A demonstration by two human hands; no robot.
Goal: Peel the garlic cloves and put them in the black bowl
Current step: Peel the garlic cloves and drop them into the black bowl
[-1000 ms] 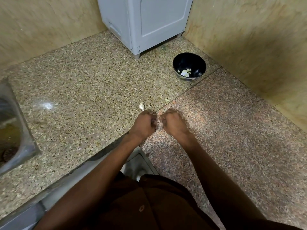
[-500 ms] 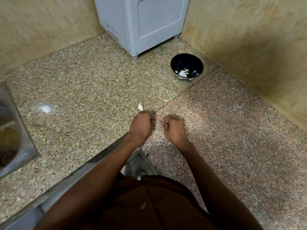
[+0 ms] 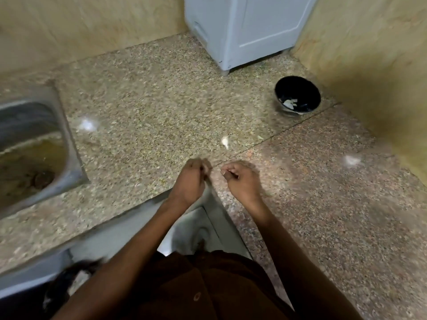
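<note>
**Peeling over the counter's front edge**

Both hands are curled tight near the front edge of the counter (image 3: 143,116). The left hand (image 3: 191,179) and right hand (image 3: 242,179) each seem to pinch something small, though blur hides whether it is a garlic clove or skin. A pale garlic piece (image 3: 224,142) lies just beyond them, and the black bowl (image 3: 297,94) sits toward the back right corner with white bits inside.

To do this well, I'd hold the clove firm in one hand and strip the skin with the other thumb, keeping peel off the bowl's side.

Compared with a moment ago, the hands have drawn apart, and a white scrap (image 3: 351,160) now lies toward the right edge.
</note>
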